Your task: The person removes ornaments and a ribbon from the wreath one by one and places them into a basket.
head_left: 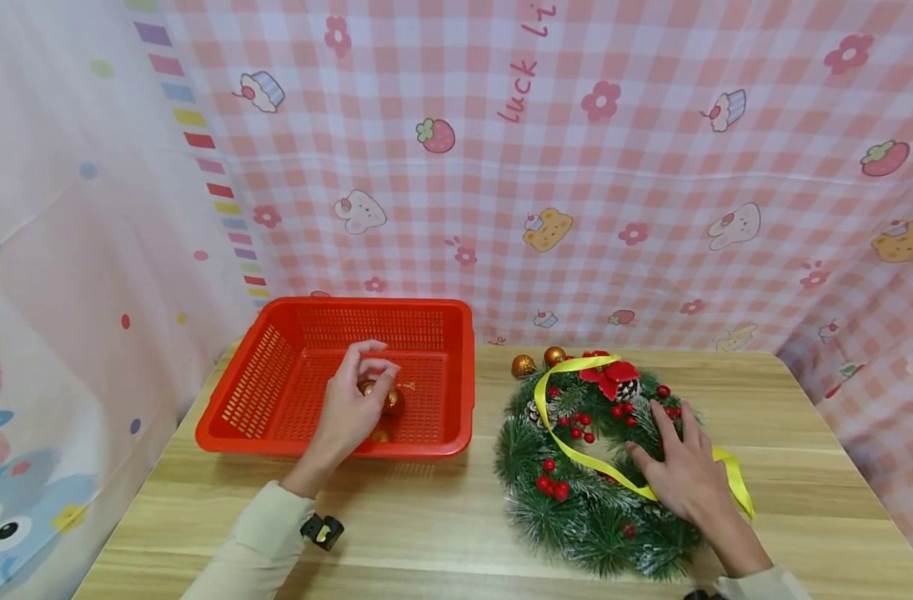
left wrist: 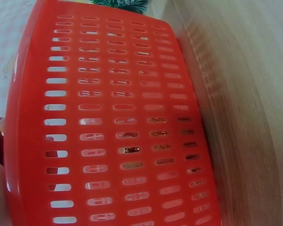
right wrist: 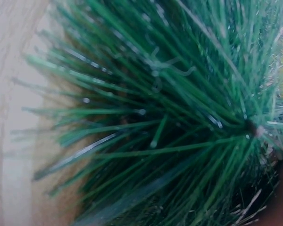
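My left hand [head_left: 354, 400] hovers inside the red plastic basket [head_left: 276, 308], fingers loosely bent and thumb apart from them. Gold Christmas balls [head_left: 393, 402] lie just beneath it, partly hidden by the fingers. Through the slots in the left wrist view, gold ball surfaces [left wrist: 131, 150] show near the basket's bottom. On the right, my right hand [head_left: 684, 471] rests spread on a green wreath [head_left: 531, 454] with red berries, pine cones and a red flower. A yellow ribbon [head_left: 557, 437] loops over the wreath. Wreath needles [right wrist: 155, 117] fill the right wrist view, blurred.
Two more gold balls [head_left: 524, 366] sit on the wooden table [head_left: 426, 533] behind the wreath, near its back left. A pink checked curtain [head_left: 576, 167] hangs along the back edge, with pale printed cloth at the left.
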Demonstrator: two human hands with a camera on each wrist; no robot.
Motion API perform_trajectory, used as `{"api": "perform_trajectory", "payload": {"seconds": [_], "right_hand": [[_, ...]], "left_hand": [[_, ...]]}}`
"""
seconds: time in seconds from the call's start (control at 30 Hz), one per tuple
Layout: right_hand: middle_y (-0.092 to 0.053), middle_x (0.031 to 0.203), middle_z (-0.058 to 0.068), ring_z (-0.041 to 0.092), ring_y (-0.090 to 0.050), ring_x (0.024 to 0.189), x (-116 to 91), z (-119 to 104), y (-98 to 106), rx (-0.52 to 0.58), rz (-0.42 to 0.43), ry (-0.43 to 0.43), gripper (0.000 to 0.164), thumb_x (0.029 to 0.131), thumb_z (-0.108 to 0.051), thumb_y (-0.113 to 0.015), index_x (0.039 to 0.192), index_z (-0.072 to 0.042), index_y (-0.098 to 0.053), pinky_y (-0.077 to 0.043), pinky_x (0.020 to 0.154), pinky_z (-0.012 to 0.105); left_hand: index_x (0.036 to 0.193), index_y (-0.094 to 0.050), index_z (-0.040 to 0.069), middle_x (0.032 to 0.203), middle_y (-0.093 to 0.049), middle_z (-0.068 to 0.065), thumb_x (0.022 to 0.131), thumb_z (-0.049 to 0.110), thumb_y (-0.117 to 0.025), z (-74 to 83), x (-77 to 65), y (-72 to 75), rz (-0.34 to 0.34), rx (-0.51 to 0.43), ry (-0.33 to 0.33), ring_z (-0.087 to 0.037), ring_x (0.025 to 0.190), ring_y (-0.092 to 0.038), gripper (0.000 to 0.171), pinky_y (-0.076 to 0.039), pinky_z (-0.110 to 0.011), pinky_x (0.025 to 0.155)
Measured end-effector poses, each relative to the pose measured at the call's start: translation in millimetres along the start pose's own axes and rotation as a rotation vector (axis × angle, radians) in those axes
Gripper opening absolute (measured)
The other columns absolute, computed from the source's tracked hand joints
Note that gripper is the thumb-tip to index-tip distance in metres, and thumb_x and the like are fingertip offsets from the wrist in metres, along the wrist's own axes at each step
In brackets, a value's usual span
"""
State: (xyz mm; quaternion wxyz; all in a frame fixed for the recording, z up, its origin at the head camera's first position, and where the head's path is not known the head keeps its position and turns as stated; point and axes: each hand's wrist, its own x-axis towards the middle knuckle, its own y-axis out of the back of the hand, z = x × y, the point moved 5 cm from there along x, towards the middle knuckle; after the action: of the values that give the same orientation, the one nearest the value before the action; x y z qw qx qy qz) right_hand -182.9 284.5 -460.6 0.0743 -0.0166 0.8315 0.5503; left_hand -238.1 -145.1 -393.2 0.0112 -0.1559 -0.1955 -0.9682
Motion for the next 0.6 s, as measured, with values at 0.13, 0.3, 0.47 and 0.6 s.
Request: {"api": "perform_trajectory", "payload": {"seconds": [0.13,0.3,0.47,0.6], "right_hand": [[0.007,0.159,0.033,0.065,-0.011,0.134,0,0,0,0.001,0.001,-0.001,0.088,0.097,-0.063,-0.042,0.160,-0.013,-0.006,-0.027,0.086,0.082],[0.007,0.160,0.032,0.065,-0.011,0.135,0,0,0,0.004,0.007,0.002,0.088,0.097,-0.063,-0.042,0.160,-0.013,-0.006,-0.026,0.086,0.082],[0.007,0.160,0.032,0.065,-0.011,0.135,0,0,0,0.005,0.013,0.009,0.088,0.097,-0.063,-0.043,0.160,-0.013,-0.006,-0.026,0.087,0.082],[0.007,0.160,0.032,0.065,-0.012,0.134,0,1,-1,0.004,0.012,0.009,0.088,0.097,-0.062,-0.043,0.160,-0.013,-0.006,-0.027,0.087,0.082]], "left_hand": [[0.127,-0.051,0.014,0.105,-0.071,-0.008,0.098,0.011,-0.062,-2.1,0.4,-1.3,-0.007,-0.008,-0.021,-0.032,0.094,-0.067,0.031,-0.053,-0.028,0.074],[0.129,-0.051,0.018,0.114,-0.068,-0.006,0.097,0.013,-0.063,-0.2,0.0,-4.3,-0.052,0.006,-0.010,-0.020,0.100,-0.066,0.035,-0.052,-0.029,0.079],[0.130,-0.053,0.020,0.116,-0.067,-0.003,0.096,0.015,-0.065,4.3,-1.2,-11.1,-0.088,0.048,-0.028,-0.016,0.100,-0.064,0.036,-0.052,-0.030,0.079],[0.134,-0.052,0.019,0.119,-0.065,-0.004,0.096,0.015,-0.065,11.5,-3.5,-23.3,-0.139,0.091,-0.050,-0.018,0.099,-0.063,0.040,-0.053,-0.033,0.078]]}}
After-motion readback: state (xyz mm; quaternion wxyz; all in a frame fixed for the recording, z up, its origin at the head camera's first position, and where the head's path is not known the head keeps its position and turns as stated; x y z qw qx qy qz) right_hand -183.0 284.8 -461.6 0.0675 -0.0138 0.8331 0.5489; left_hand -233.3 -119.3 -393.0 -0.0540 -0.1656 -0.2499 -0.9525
